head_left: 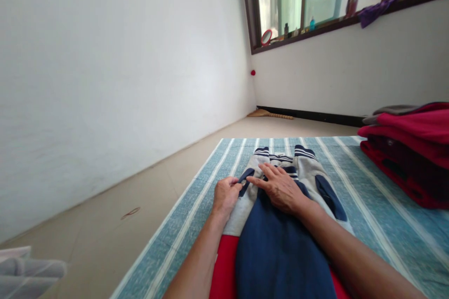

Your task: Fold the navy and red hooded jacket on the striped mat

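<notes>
A navy, grey and red sweatshirt [280, 247] lies on a blue and white striped cloth. Its grey sleeves, with navy patches and striped cuffs, point away from me on both sides. My left hand [226, 196] pinches the edge of the navy patch [247, 181] on the left sleeve. Over the middle of the garment, my right hand [279, 187] lies palm down with its fingers stretched out; one fingertip comes close to that patch. Part of the striped hem [280, 158] shows beyond the right hand, between the two cuffs.
To the right is a stack of folded red, maroon and grey clothes [410, 149] on the striped cloth [189, 224]. A broom [268, 113] lies by the far wall. The windowsill holds a mirror, bottles and a purple cloth [375, 13]. A pale fabric [31, 273] sits at lower left.
</notes>
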`<state>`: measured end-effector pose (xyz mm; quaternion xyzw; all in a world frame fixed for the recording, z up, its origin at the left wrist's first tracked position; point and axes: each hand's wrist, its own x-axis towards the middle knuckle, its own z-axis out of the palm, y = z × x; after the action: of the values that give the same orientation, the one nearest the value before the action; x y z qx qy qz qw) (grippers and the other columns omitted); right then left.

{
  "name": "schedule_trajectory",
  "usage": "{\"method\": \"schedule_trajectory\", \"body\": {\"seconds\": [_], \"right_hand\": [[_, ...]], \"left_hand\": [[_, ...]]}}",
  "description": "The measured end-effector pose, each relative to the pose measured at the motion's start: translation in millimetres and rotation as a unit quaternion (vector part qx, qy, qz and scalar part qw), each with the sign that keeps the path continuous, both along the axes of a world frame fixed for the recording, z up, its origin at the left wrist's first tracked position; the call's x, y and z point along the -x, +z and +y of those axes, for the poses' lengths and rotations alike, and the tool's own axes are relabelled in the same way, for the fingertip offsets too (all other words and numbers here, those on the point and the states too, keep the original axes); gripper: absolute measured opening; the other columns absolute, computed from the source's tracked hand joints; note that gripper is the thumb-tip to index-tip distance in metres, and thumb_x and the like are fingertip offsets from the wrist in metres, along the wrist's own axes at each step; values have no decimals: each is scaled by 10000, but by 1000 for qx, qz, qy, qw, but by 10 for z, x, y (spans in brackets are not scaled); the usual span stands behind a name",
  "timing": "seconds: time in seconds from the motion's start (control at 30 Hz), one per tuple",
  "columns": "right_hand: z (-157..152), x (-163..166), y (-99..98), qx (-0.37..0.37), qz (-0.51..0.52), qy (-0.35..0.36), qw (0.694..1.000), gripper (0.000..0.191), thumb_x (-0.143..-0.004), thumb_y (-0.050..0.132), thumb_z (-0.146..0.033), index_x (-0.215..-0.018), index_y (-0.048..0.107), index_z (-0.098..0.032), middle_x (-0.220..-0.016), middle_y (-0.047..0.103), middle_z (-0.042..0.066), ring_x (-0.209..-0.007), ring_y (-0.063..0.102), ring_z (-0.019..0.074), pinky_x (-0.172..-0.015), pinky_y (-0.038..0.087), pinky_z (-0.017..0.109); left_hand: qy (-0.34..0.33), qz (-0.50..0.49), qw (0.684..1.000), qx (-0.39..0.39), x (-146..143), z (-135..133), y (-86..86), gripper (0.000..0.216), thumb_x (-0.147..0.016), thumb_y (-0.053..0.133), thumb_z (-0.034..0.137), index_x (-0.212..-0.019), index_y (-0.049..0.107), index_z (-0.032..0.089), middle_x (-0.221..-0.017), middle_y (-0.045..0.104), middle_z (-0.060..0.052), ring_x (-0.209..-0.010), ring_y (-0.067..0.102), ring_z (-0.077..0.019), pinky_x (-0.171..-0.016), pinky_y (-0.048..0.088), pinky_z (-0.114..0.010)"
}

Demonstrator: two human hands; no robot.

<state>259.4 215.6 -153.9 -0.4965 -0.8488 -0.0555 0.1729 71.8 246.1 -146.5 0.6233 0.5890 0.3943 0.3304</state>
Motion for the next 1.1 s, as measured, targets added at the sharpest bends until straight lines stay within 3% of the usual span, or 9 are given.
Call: {"method": "schedule_trajectory", "body": {"seconds": [0.1,0.27,0.5,0.93,1.1], "right_hand": [[-13,24,30,8,-25,19,999,575,-919,386,-121,-1422,389,-399,-1411,410,136,-1268,388,315,-978,310,466],[-34,33,64,29,-26,11,999,507,-916,384,-127,-1306,543,-410,-1356,454,111,-1235,396,299,-979,297,462],[-52,25,85,23,-14,14,1000,475,-921,384,-132,-1266,583,-392,-1313,481,99,-1205,413,279,-953,297,431],[-55,17,117,22,-6,14,1000,439,-940,414,-158,-1274,573,-395,-1241,520,85,-1171,429,249,-922,292,380],[-55,17,121,26,-11,12,1000,439,-949,406,-164,-1292,558,-391,-1225,527,84,-1171,429,243,-923,294,374]], "left_hand": [[3,-50,999,-3,-11,-22,-3,156,-672,596,215,-761,708,154,-643,697,-18,-594,631,-159,-538,441,-230],[20,-130,991,-13,-45,-32,-24,220,-622,597,169,-832,663,166,-617,682,11,-561,627,-143,-554,458,-225],[2,-222,975,-4,-54,-53,-25,268,-598,631,247,-854,582,185,-569,645,41,-523,600,-137,-541,443,-226],[-24,-82,994,-72,37,9,-80,212,-703,498,229,-897,579,205,-507,568,64,-506,541,-142,-532,408,-226],[-44,11,989,-137,1,-16,-34,237,-730,426,140,-788,648,201,-695,668,20,-654,608,-143,-660,465,-235]]}}
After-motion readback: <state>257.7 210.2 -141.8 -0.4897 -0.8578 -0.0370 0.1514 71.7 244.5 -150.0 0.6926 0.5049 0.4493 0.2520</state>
